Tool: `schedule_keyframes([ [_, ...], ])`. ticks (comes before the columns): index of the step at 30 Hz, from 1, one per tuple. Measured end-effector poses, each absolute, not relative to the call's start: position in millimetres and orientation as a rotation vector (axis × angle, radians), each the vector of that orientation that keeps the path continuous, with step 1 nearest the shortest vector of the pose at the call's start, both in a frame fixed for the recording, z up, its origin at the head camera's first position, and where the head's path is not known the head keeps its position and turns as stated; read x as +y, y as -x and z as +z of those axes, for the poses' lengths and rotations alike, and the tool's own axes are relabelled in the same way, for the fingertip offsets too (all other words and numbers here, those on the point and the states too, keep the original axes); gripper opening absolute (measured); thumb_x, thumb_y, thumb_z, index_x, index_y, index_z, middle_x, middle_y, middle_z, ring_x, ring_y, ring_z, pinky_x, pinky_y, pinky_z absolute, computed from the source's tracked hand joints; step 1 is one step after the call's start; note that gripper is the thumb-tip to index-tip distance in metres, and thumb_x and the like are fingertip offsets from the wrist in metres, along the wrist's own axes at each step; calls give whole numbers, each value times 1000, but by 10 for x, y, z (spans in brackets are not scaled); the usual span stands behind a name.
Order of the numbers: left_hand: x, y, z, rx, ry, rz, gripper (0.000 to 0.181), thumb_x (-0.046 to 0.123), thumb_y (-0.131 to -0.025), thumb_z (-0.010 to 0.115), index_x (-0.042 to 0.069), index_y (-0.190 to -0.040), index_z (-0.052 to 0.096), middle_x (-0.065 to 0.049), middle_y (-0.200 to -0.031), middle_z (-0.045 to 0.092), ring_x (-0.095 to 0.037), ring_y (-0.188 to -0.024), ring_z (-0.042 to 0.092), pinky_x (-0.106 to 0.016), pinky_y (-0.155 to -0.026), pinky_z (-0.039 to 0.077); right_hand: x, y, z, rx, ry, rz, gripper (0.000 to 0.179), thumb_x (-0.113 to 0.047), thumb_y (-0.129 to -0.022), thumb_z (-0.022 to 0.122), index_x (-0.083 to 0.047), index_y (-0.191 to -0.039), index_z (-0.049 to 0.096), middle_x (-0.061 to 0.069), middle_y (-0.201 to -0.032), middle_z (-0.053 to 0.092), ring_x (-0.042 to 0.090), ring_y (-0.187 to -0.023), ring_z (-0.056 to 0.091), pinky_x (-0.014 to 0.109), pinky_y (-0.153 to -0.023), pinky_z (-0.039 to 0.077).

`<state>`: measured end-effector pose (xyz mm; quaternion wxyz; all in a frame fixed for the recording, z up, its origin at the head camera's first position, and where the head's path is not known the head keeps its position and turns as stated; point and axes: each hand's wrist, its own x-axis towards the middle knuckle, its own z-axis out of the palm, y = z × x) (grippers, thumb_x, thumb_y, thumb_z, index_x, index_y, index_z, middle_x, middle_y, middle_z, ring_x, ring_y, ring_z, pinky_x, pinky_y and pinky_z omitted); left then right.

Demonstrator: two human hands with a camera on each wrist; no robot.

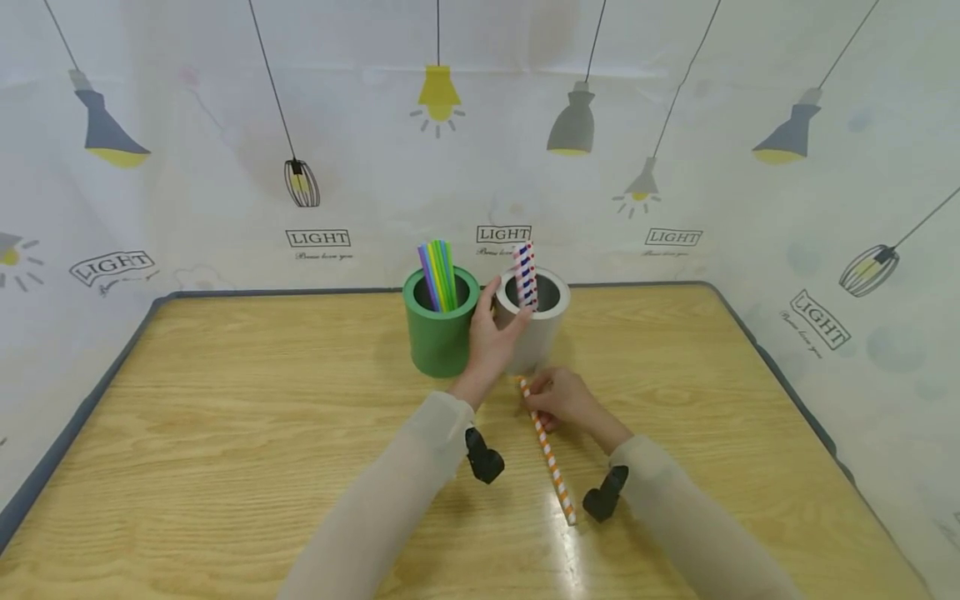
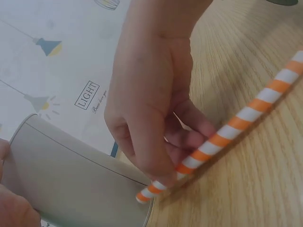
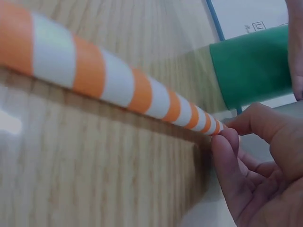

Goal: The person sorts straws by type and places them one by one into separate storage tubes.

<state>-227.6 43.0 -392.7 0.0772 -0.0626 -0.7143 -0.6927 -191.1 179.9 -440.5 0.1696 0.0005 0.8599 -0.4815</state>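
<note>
My left hand (image 1: 491, 343) holds the light grey cup (image 1: 538, 342) from its left front side, thumb and fingers spread around the wall. Several patterned paper straws (image 1: 527, 275), with red and blue marks, stand in that cup. Just in front of it, my right hand (image 1: 567, 400) pinches an orange-and-white striped straw (image 1: 555, 471) close to its far end. In the left wrist view, the tip of the striped straw (image 2: 154, 188) overlaps the base of the grey cup (image 2: 71, 175). The straw's near end points toward me, low over the tabletop.
A green cup (image 1: 435, 346) with several purple, yellow, green and blue straws (image 1: 438, 275) stands left of the grey one. Both are near the back edge of the wooden table (image 1: 262, 433). Behind rises a white sheet (image 1: 375, 167) printed with lamps.
</note>
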Motion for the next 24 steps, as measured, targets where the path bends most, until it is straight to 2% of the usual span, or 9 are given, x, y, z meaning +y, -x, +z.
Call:
schedule_keyframes([
  [8, 426, 2257, -3905, -2151, 179, -2094, 68, 16, -84, 66, 8, -142, 31, -12, -141, 36, -23, -128, 33, -37, -106, 30, 2071, 1974, -4244, 2500, 52, -1420, 18, -3, -79, 61, 8, -93, 57, 10, -65, 62, 16, -48, 58, 35, -48, 55],
  [16, 425, 2256, -3890, -2160, 183, -2100, 69, 16, -84, 65, 7, -142, 30, -11, -142, 34, -23, -130, 31, -35, -107, 28, 2345, 2076, -3990, 2567, 19, -1562, 23, -5, -81, 58, 9, -99, 53, 10, -69, 60, 14, -53, 59, 41, -55, 56],
  [24, 421, 2264, -3886, -2170, 168, -2112, 69, 16, -84, 66, 9, -142, 29, -10, -143, 34, -22, -130, 30, -35, -107, 28, 2450, 2266, -3520, 2796, 59, -1701, 24, -5, -82, 57, 8, -102, 52, 7, -73, 59, 11, -52, 60, 31, -53, 56],
])
